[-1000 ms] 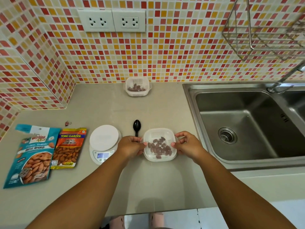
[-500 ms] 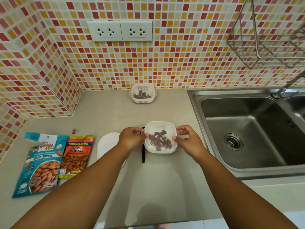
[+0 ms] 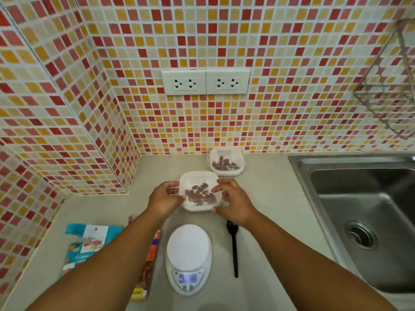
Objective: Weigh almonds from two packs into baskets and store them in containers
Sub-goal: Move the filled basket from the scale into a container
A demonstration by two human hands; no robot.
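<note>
Since one second ago, the basket of almonds (image 3: 199,191) has travelled away from the scale (image 3: 188,257), toward the rear basket (image 3: 226,161). Left hand (image 3: 165,199) and right hand (image 3: 233,202) pinch its rims above the surface (image 3: 269,198), so storing seems near.

A beige countertop (image 3: 269,198) carries a white digital scale (image 3: 188,257). A black spoon (image 3: 234,248) lies just right of the scale, two almond packs (image 3: 89,245) to its left, and an almond-filled container (image 3: 226,161) behind it by the wall.
</note>
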